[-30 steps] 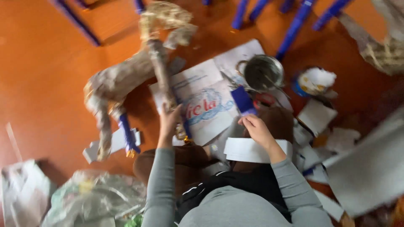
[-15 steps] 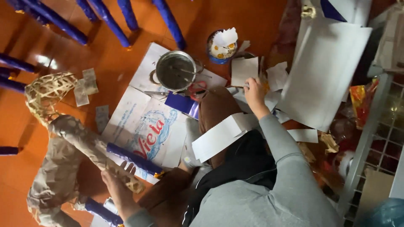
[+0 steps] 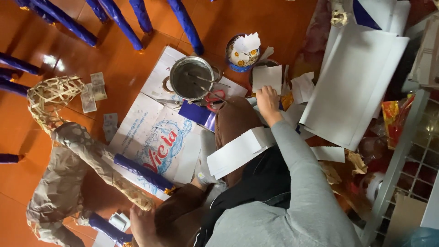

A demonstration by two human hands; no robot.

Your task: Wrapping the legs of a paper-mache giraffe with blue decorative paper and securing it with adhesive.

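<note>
The right hand (image 3: 267, 103) has shifted to centre frame, its grip pinching white paper scraps (image 3: 267, 77) on the floor, while the left hand (image 3: 144, 226) still clasps the paper-covered wicker figure (image 3: 87, 155) at lower left.

The left hand (image 3: 142, 225) is being cut off by the near edge, its fingers lying out of sight, so its grip on the paper-covered wicker figure (image 3: 77, 160) is not showing. The figure's lower legs are running off the near left edge. The right hand (image 3: 267, 101) is hiding its fingertips among white paper pieces (image 3: 267, 77). The pot (image 3: 192, 78) is holding thin tools too small to tell.
</note>
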